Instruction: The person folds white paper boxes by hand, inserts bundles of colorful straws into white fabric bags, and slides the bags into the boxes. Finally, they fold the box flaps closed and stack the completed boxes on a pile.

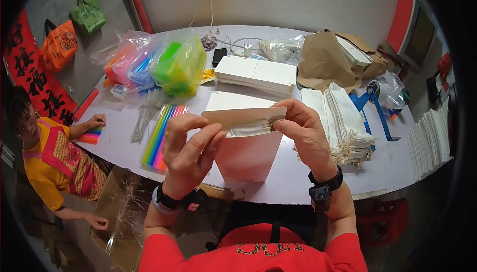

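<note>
In front of me stands a white paper box (246, 157), upright with its top flap raised and its mouth open. White cloth with a brownish bit of cord (271, 125) shows inside the mouth. My left hand (191, 145) is closed in a pinch at the left end of the opening, thumb and fingertips on the edge of the box. At the right end, my right hand (308, 130) pinches the flap and rim beside the cord. Behind the box lies another white flat box (236, 101), partly hidden.
A stack of white boxes (256, 75) lies behind. Rainbow-coloured sticks (161, 137), thin wire-like rods (147, 115) and coloured plastic bags (176, 65) are left; white cloth pouches (338, 118), a blue frame (380, 110) and brown paper (323, 58) right. A co-worker (54, 157) sits at left.
</note>
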{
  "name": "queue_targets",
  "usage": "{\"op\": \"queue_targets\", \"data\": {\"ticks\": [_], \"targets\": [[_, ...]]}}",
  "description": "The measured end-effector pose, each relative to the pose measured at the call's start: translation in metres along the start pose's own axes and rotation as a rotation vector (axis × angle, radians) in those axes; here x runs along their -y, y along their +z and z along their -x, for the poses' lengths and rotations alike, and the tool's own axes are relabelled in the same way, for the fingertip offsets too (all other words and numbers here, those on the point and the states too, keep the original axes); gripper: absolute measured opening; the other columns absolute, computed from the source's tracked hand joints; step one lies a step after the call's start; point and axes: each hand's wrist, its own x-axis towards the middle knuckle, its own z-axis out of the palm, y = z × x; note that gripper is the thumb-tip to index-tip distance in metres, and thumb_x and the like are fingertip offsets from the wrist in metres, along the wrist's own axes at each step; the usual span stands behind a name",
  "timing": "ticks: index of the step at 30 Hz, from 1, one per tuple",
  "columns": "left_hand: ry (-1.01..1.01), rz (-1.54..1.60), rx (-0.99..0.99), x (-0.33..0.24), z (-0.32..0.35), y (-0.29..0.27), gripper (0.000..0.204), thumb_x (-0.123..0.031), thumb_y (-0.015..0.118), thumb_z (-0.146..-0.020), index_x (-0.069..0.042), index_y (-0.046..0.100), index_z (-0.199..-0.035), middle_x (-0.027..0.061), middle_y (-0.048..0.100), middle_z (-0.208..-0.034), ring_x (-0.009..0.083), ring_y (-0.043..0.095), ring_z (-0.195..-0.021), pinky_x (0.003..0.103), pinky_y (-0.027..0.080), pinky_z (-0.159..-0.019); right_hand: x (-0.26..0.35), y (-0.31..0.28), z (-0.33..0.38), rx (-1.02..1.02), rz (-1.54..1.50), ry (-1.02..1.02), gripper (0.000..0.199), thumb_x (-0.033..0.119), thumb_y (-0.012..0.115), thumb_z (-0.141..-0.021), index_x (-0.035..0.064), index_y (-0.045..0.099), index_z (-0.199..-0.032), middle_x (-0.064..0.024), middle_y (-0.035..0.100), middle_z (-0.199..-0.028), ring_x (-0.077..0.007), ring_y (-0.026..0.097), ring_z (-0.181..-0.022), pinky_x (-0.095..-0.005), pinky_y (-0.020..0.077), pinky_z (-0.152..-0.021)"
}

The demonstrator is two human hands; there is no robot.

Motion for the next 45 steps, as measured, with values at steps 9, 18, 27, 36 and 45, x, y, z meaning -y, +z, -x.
{"op": "queue_targets", "data": {"ticks": [9,18,27,36,45], "targets": [[-0.628,0.539,-0.283,-0.014,0.013,0.023,0.015,-0.003,0.071,-0.083,-0.004,0.062,-0.095,0.0029,0.053,-0.087,0.0110,0.053,-0.080,0.023,0.044,-0.072,-0.003,-0.003,0.004,0.057,0.003,-0.032,0.020,0.006,0.058,-0.089,0.0006,0.058,-0.108,-0.0038,0.065,-0.100,-0.0083,0.060,-0.092,-0.0239,0.0466,-0.084],[-0.880,0.914,-0.568,-0.027,0.025,0.041,0.012,0.001,0.068,-0.085,-0.002,0.058,-0.092,0.0036,0.053,-0.092,0.0085,0.051,-0.081,0.021,0.042,-0.075,-0.004,0.000,0.009,0.038,0.003,-0.081,0.019,0.002,0.056,-0.090,0.0003,0.058,-0.109,-0.0041,0.063,-0.106,-0.0093,0.058,-0.095,-0.0252,0.0464,-0.086],[-0.512,0.476,-0.293,-0.018,0.023,0.033,0.018,0.002,0.068,-0.083,-0.004,0.055,-0.093,0.0041,0.053,-0.097,0.0094,0.050,-0.085,0.021,0.042,-0.075,-0.005,-0.008,0.014,0.033,0.000,-0.120,0.021,0.001,0.056,-0.089,-0.0002,0.057,-0.110,-0.0039,0.062,-0.105,-0.0095,0.057,-0.096,-0.0259,0.0456,-0.087],[-0.867,1.042,-0.412,-0.024,0.021,0.038,0.018,-0.002,0.070,-0.084,-0.006,0.055,-0.093,0.0037,0.053,-0.098,0.0089,0.050,-0.090,0.023,0.043,-0.079,-0.010,0.000,0.010,0.100,-0.082,-0.112,0.023,-0.002,0.054,-0.089,0.0004,0.059,-0.110,-0.0069,0.062,-0.107,-0.0123,0.057,-0.097,-0.0263,0.0456,-0.086],[-0.330,0.459,-0.291,-0.002,0.048,0.038,0.017,-0.002,0.068,-0.085,-0.005,0.057,-0.097,0.0103,0.056,-0.102,0.0155,0.055,-0.087,0.027,0.047,-0.078,-0.014,-0.014,0.007,0.094,0.438,-0.549,0.024,-0.008,0.054,-0.088,0.0003,0.061,-0.110,-0.0134,0.062,-0.104,-0.0181,0.060,-0.093,-0.0304,0.0510,-0.079]]}}
